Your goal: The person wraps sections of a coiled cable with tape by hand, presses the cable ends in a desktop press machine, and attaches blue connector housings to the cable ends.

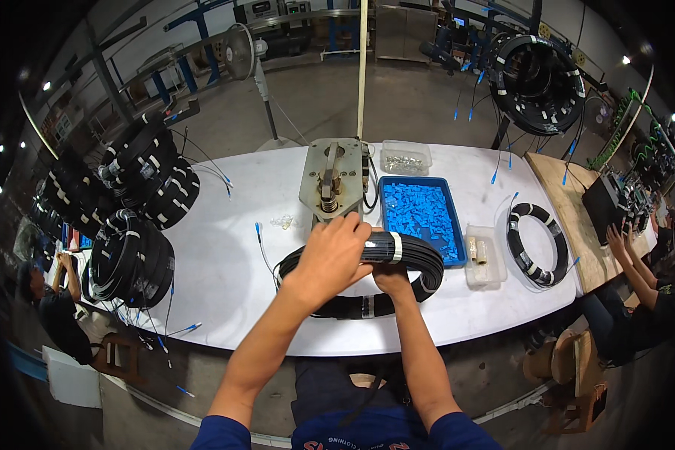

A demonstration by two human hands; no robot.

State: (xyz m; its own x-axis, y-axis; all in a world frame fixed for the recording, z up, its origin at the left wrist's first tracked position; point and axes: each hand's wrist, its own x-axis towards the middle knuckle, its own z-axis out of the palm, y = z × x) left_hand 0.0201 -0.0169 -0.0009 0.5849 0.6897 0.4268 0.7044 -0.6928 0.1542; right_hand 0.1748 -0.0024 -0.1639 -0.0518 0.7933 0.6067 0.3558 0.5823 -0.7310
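A thick coil of black cable (pixel 420 259), wrapped with pale bands, is tilted up at the middle of the white table in front of a metal bench machine (pixel 330 184). My left hand (pixel 333 251) is closed over the coil's far side, its fingertips close to the machine's front. From inside the ring my right hand (pixel 390 277) grips the same far stretch of cable; the coil hides most of its fingers. A cable end with a blue connector (pixel 259 231) stands out to the left of the coil.
A blue tray (pixel 459 225) of small blue parts, a clear box (pixel 406 159) and another clear box with rolls (pixel 486 271) are right of the machine. A single coil (pixel 511 240) lies farther right. Stacked coils (pixel 131 259) crowd the left. People work at both sides.
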